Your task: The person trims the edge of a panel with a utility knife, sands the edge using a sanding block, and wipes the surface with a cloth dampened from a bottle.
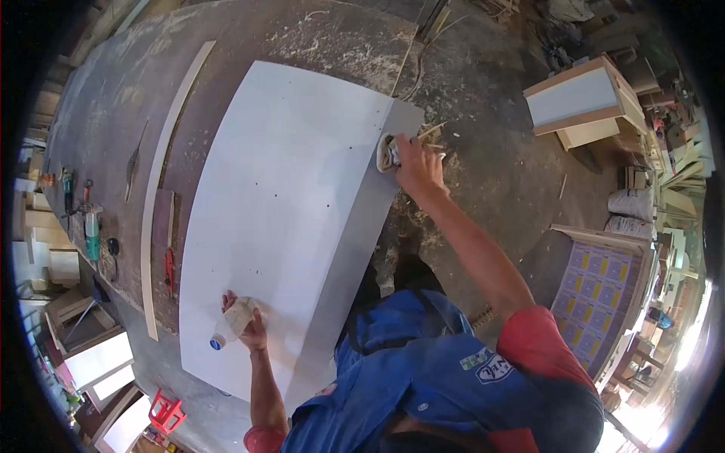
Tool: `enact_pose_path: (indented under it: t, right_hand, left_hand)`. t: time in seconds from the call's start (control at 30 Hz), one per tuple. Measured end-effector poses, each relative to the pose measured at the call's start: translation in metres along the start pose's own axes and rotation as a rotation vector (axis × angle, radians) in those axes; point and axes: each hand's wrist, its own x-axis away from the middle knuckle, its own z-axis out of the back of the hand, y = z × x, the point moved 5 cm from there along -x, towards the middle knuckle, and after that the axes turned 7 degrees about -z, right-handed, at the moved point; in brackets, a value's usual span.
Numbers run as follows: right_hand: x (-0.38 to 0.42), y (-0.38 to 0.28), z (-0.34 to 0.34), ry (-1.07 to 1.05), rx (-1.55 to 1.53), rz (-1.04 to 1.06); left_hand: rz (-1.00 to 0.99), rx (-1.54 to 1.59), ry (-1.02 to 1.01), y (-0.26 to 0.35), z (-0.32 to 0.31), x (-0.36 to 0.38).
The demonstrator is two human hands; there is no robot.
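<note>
A large white panel (pixel 257 226) lies before me, with a grey strip (pixel 343 249) along its near side and several small dark marks on its face. My left hand (pixel 257 332) is closed around a pale, translucent bottle (pixel 239 318), which tilts over the panel with its blue cap (pixel 217 343) pointing left. At the far end of the grey strip, my right hand (pixel 419 167) grips a bunched, light-coloured cloth (pixel 388 153). The cloth touches the strip near its outer corner. The fingertips of my right hand are partly hidden.
Beyond the panel lie a long wooden strip (pixel 170 143), a red tool (pixel 169 272) and a green power tool (pixel 92 238). A red plastic stool (pixel 166 411) stands at lower left. On the right are a wood-framed white box (pixel 574 98) and a labelled sheet (pixel 593 287). Dust covers the floor.
</note>
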Motion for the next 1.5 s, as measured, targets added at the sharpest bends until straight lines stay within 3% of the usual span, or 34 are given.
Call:
enact_pose_path:
  t: [0.07,0.1,0.17,0.23,0.27,0.33,0.4,0.43,0.47,0.5,0.53,0.57,0.6,0.63,0.73,0.77,0.83,0.9,0.97,1.07,1.13,1.17,1.23,1.27,1.33,1.43,1.5]
  right_hand:
    - [-0.007,0.006,0.013,0.071,-0.035,0.004]
    - [-0.034,0.02,0.012,-0.071,-0.093,-0.076]
    - [-0.088,0.058,0.013,0.205,0.021,-0.05]
    - [-0.175,0.113,-0.012,0.013,0.118,-0.042]
    - [-0.178,0.128,-0.007,0.011,0.114,-0.024]
    - [-0.201,0.132,0.022,-0.097,0.071,-0.065]
    - [-0.175,0.099,0.064,-0.126,0.076,-0.059]
    - [-0.165,0.081,0.076,-0.259,0.11,-0.113]
    - [-0.195,0.11,0.03,-0.082,0.114,0.085]
    - [-0.169,0.086,0.056,-0.103,-0.12,0.186]
    - [-0.162,0.077,0.059,0.021,-0.196,0.344]
    - [-0.157,0.066,0.059,-0.128,-0.173,0.293]
    - [-0.143,0.05,0.065,-0.092,-0.404,0.441]
    - [-0.138,0.044,0.052,-0.195,-0.334,0.443]
    - [-0.111,0.017,0.031,-0.262,-0.498,0.666]
    - [-0.088,0.002,0.027,-0.168,-0.397,0.767]
    - [-0.039,-0.026,0.024,-0.058,-0.311,0.905]
    - [-0.012,-0.055,0.014,-0.374,-0.215,0.886]
    - [-0.006,-0.067,0.012,-0.398,-0.19,0.969]
    - [0.053,-0.114,0.018,-0.391,-0.174,1.05]
    - [0.07,-0.127,0.008,-0.337,-0.114,1.035]
    - [0.078,-0.132,0.002,-0.331,-0.104,1.049]
    - [0.09,-0.138,-0.008,-0.284,-0.072,1.02]
    - [0.098,-0.14,-0.012,-0.276,-0.063,1.027]
    - [0.106,-0.141,-0.024,-0.244,-0.003,0.96]
    - [0.112,-0.14,-0.028,-0.119,-0.005,0.94]
    - [0.111,-0.139,-0.032,-0.126,-0.002,0.884]
  left_hand:
    - [0.051,0.089,0.086,0.006,-0.015,0.001]
    - [0.145,0.183,0.222,0.009,-0.022,0.0]
    - [0.283,0.311,0.388,0.016,-0.033,-0.008]
    - [0.373,0.241,0.436,0.03,-0.038,-0.017]
    - [0.453,0.183,0.482,0.034,-0.04,-0.019]
    - [0.486,0.271,0.665,0.021,-0.054,-0.027]
    - [0.595,0.612,0.596,-0.011,-0.067,0.003]
    - [0.524,0.303,0.511,-0.013,-0.07,0.01]
    - [0.488,-0.019,0.409,-0.017,-0.067,0.011]
    - [0.66,-0.211,0.351,0.002,-0.062,0.01]
    - [0.574,-0.147,0.563,0.047,-0.048,-0.005]
    - [0.647,-0.346,0.604,0.048,-0.058,0.017]
    - [0.724,-0.374,0.63,0.07,-0.062,0.027]
    - [0.87,-0.439,0.578,0.104,-0.062,0.026]
    - [1.103,-0.45,0.61,0.172,-0.075,0.056]
    - [1.186,-0.461,0.589,0.175,-0.083,0.076]
    - [1.332,-0.452,0.596,0.177,-0.093,0.126]
    - [1.378,-0.507,0.607,0.176,-0.081,0.148]
    - [1.406,-0.557,0.618,0.172,-0.09,0.161]
    - [1.493,-0.556,0.761,0.137,-0.039,0.227]
    - [1.553,-0.61,1.0,0.119,-0.015,0.274]
    - [1.565,-0.601,1.014,0.103,-0.008,0.295]
    - [1.481,-0.634,1.482,0.089,0.008,0.341]
    - [1.489,-0.623,1.491,0.088,0.017,0.357]
    - [1.573,-0.195,1.617,0.081,0.033,0.386]
    - [1.543,-0.023,1.789,0.082,0.035,0.403]
    - [1.558,0.045,1.78,0.083,0.036,0.406]
